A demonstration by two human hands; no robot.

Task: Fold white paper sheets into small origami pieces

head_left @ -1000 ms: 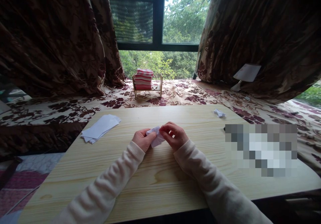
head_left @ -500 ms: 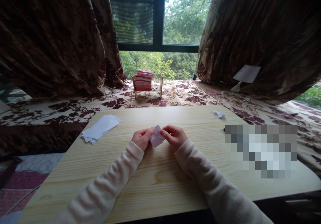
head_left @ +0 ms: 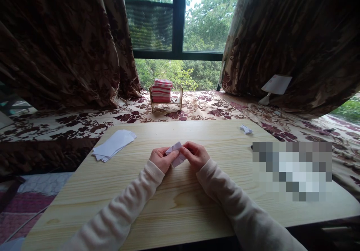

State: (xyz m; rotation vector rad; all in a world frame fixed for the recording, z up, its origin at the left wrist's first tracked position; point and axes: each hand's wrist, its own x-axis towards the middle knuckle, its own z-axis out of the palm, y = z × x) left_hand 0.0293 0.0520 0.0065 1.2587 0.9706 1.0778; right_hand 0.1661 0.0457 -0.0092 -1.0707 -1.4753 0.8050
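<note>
A small folded piece of white paper [head_left: 176,154] is held between both hands just above the middle of a light wooden table [head_left: 180,198]. My left hand [head_left: 161,159] pinches its left side with thumb and fingers closed. My right hand [head_left: 196,155] grips its right side, fingers curled over the edge. Both arms wear cream sleeves.
A stack of white paper sheets [head_left: 113,145] lies at the table's left. A small folded paper piece [head_left: 246,129] sits at the far right edge. A blurred patch [head_left: 292,170] covers the right side. Beyond, a floral cloth holds a little wooden rack [head_left: 165,97] with striped fabric.
The folded paper has been turned and pressed between my fingers; both hands stay in the same spot above the table. The view has tilted up slightly.
</note>
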